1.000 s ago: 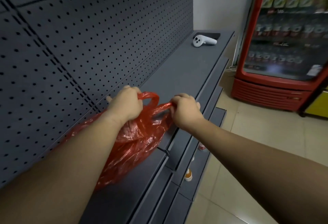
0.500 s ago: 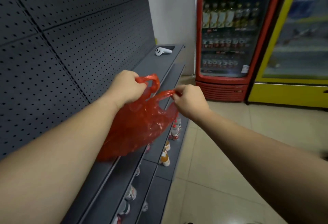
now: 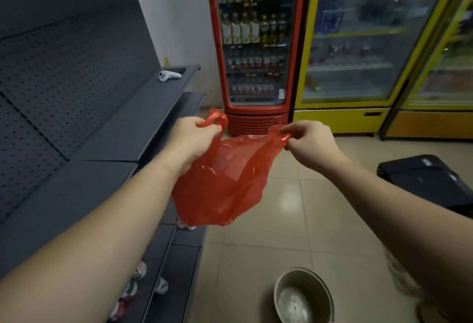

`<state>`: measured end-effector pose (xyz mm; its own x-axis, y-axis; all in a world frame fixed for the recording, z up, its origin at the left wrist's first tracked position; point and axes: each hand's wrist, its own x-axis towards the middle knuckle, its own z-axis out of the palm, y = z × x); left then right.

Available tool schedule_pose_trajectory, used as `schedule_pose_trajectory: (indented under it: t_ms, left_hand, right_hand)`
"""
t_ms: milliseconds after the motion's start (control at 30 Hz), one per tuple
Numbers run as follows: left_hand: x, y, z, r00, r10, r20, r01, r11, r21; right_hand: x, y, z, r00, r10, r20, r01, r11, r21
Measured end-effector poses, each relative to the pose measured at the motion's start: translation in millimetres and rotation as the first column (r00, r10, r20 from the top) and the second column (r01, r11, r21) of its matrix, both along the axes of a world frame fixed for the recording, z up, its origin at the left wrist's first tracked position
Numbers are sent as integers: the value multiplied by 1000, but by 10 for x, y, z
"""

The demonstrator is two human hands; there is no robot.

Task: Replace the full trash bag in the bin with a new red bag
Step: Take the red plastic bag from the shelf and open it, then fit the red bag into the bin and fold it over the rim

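A thin red plastic bag (image 3: 222, 177) hangs in the air in front of me, stretched between both hands. My left hand (image 3: 190, 141) is closed on its left handle loop, which sticks up above the fist. My right hand (image 3: 308, 141) pinches the right handle between thumb and fingers. The bag's mouth is pulled partly apart and its body droops down, empty-looking. A small round grey-green bin (image 3: 303, 296) stands on the tiled floor at the bottom, below and right of the bag, with something pale inside.
Dark grey shelves (image 3: 120, 141) with a pegboard back run along the left, with small bottles on the lower tiers and a white controller (image 3: 169, 75) on top. A red drinks fridge (image 3: 256, 49) and yellow fridges (image 3: 358, 54) stand ahead. A black case (image 3: 425, 179) lies at right.
Both hands lifted the red bag off the shelf and carried it right, out over the floor. The view swung right and down, bringing the bin and black case into sight.
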<state>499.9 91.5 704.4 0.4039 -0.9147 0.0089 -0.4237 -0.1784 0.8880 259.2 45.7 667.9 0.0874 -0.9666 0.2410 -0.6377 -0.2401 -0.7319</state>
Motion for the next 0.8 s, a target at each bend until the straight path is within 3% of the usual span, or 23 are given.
schedule_pose_trajectory:
  t_ms: [200, 400, 567, 800]
  left_hand:
    - [-790, 76, -636, 996, -14, -91, 19, 998, 53]
    - [-1460, 251, -1223, 999, -8, -34, 11, 996, 90]
    - [-1782, 401, -1779, 995, -41, -92, 55, 987, 154]
    - [-1955, 511, -2900, 975, -100, -199, 153, 951, 270]
  right_hand:
    - [-895, 199, -353, 985, -27, 173, -1, 987, 161]
    - [-1560, 332, -846, 993, -88, 82, 73, 983, 169]
    - [-1964, 435, -1364, 990, -122, 71, 98, 957, 272]
    - [-2184, 690, -2503, 978, -179, -105, 204, 921, 331]
